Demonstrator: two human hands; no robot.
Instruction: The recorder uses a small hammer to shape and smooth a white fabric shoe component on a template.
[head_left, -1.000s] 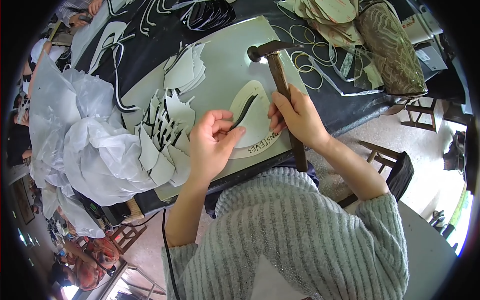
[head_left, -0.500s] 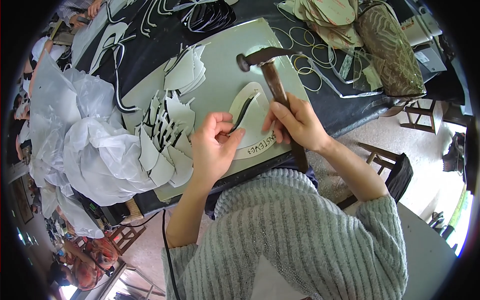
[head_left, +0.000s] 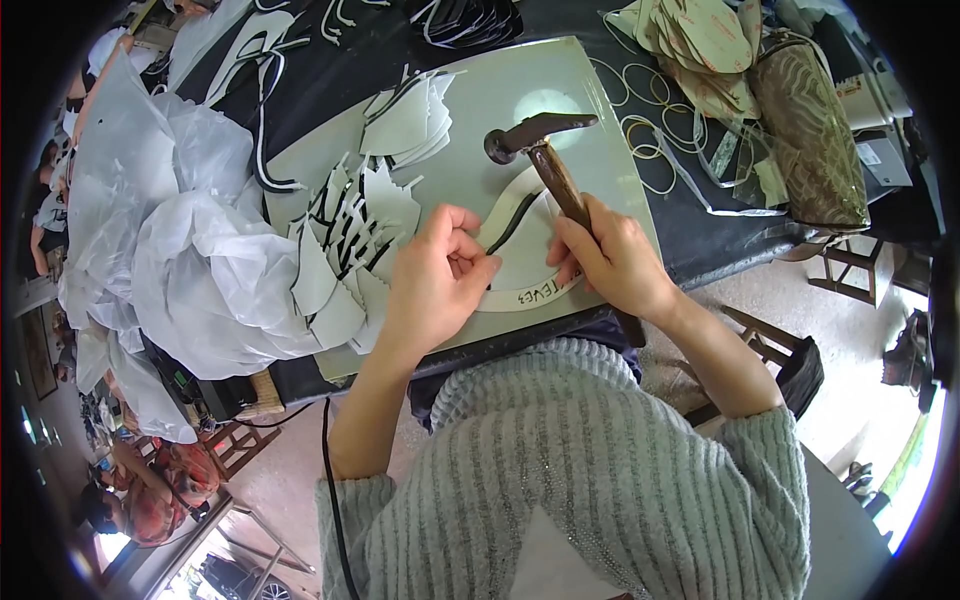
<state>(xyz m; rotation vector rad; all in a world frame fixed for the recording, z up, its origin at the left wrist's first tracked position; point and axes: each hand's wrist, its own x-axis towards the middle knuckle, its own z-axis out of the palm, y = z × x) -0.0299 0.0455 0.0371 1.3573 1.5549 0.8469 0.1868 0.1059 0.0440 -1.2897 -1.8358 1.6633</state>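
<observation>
My right hand [head_left: 615, 262] is closed round the wooden handle of a hammer [head_left: 562, 182], its dark metal head up over the board. Its fingertips hang close to a white sheet piece [head_left: 525, 250] with a black strip [head_left: 515, 222] along its curved left edge. That piece lies on a cream curved template [head_left: 545, 298] with dark lettering. My left hand [head_left: 440, 280] pinches the near end of the black-edged piece between thumb and fingers; the fingertips partly hide it. Under these is a pale grey-green board [head_left: 480, 115].
Stacked white pieces with black edges [head_left: 350, 240] lie left of my left hand, and another stack [head_left: 410, 120] farther back. Crumpled clear plastic [head_left: 215, 290] fills the left. Tape rings [head_left: 650, 130], cream cut-outs [head_left: 695, 45] and a patterned roll [head_left: 812, 135] lie at right.
The view has shifted, so the board sits farther right in it. The hammer head has tilted slightly, staying in my right hand. My left hand keeps its pinch by the black strip.
</observation>
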